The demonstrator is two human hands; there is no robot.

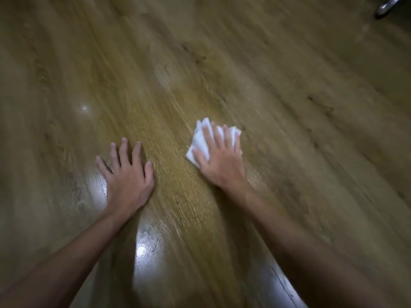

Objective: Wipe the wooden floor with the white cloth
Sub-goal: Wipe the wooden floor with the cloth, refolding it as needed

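left hand [127, 174] lay flat on the wooden floor [278, 74], fingers spread wide, holding nothing. right hand [220, 156], near it, pressed straight fingers onto the folded white cloth [200, 141] on the floor. blurred metal object [387, 5] at far upper right.

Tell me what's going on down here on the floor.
A person is wiping a wooden floor by hand. The right hand lies flat, fingers spread, on a folded white cloth and presses it to the boards. The left hand is planted flat on the bare floor beside it, fingers spread, holding nothing. The boards near the arms shine with bright reflections. A shiny metal object shows at the top right corner, too blurred to identify.
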